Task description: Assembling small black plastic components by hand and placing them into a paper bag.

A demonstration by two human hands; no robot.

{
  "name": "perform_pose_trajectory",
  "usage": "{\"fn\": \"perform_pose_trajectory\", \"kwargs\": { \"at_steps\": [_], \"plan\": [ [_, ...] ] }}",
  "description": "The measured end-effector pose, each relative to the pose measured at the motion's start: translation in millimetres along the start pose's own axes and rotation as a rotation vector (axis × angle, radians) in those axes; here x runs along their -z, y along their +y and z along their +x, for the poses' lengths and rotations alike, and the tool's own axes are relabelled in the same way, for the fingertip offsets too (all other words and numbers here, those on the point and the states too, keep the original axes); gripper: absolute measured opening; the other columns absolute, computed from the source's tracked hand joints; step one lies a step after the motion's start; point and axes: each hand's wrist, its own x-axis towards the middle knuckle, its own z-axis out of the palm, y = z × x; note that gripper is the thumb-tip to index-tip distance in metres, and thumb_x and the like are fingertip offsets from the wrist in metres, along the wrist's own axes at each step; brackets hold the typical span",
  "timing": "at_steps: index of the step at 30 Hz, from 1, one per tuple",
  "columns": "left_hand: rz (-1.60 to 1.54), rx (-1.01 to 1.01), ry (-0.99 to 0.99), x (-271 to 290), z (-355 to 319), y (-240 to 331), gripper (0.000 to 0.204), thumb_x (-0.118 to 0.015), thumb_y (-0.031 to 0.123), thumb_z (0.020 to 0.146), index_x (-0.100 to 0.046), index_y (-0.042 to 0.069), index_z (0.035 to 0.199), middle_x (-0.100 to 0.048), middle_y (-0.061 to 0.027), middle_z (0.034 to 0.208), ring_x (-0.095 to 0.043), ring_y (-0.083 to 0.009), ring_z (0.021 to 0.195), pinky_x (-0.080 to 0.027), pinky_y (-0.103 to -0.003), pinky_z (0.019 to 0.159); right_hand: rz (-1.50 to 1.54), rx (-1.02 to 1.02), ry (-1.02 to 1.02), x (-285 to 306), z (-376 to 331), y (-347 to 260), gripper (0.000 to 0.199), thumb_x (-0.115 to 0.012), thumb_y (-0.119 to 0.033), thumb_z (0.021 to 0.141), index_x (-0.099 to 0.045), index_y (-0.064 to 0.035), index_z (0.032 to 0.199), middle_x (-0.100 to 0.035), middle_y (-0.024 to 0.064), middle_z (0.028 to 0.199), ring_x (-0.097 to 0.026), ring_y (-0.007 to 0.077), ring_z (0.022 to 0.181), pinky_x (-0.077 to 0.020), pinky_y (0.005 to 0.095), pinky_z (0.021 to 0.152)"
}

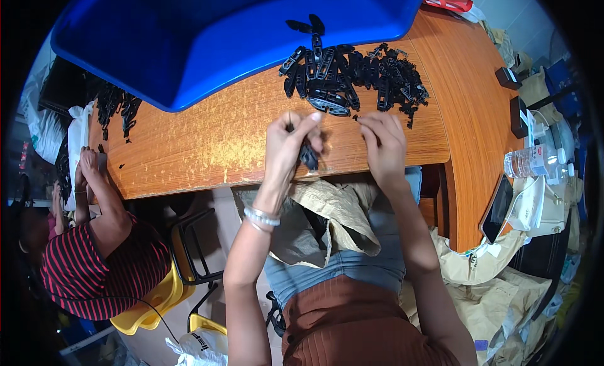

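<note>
My left hand (pixel 290 143) is closed around a black plastic part (pixel 308 157), whose lower end shows below the fingers near the table's front edge. The fingers hide the rest of it. To its right, my right hand (pixel 385 143) pinches a tiny dark piece (pixel 356 117) between thumb and forefinger, apart from the left hand. Just beyond both hands lies a heap of long black plastic parts (pixel 324 67), some with open slots. Against its right side is a pile of small black clips (pixel 406 83).
A large blue bin (pixel 251 64) stands behind the heap on the wooden table (pixel 207 149). At right are a water bottle (pixel 528 162) and a phone (pixel 497 209). A brown paper sack (pixel 340 209) hangs over my lap. A co-worker in a striped shirt (pixel 104 265) sits left.
</note>
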Motion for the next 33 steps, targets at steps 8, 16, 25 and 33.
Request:
{"fn": "perform_pose_trajectory", "kwargs": {
  "at_steps": [8,16,25,33],
  "plan": [
    [1.185,-0.562,-0.07,-4,42,-3,0.022,-0.066,-0.002,0.071,-0.053,-0.002,0.088,-0.052,-0.0152,0.087,-0.058,-0.0241,0.067,-0.046,-0.036,0.062,0.321,-0.233,0.029,-10,4,13,0.013,-0.055,-0.001,0.085,-0.062,0.0036,0.095,-0.059,0.0065,0.082,-0.053,0.0124,0.063,-0.0418,0.0259,0.055],
    [0.566,-0.378,-0.189,-3,-5,-3,0.016,-0.062,0.004,0.08,-0.06,0.0,0.095,-0.058,-0.0035,0.067,-0.05,-0.0077,0.053,-0.037,-0.021,0.047,1.055,-0.71,-0.11,26,-9,-18,0.017,-0.051,0.002,0.086,-0.058,0.0075,0.101,-0.061,0.0104,0.08,-0.058,0.0127,0.067,-0.0468,0.0205,0.061],
    [0.388,-0.269,-0.144,-23,-56,8,0.029,-0.069,0.0,0.077,-0.06,0.0,0.104,-0.06,-0.0005,0.072,-0.052,-0.0038,0.051,-0.04,-0.016,0.047,0.893,-0.534,0.0,28,-22,-48,0.014,-0.054,0.008,0.081,-0.062,0.0083,0.093,-0.057,0.0084,0.092,-0.056,0.0122,0.078,-0.0468,0.0207,0.069],
    [0.197,-0.009,-0.168,-18,-68,19,0.024,-0.066,-0.001,0.078,-0.06,-0.001,0.102,-0.059,0.0001,0.066,-0.054,-0.0038,0.052,-0.039,-0.015,0.048,0.575,-0.398,0.015,34,-21,-51,0.012,-0.06,0.007,0.077,-0.064,0.0034,0.088,-0.053,0.0062,0.094,-0.052,0.0122,0.087,-0.0435,0.0227,0.071]
  ]
}}
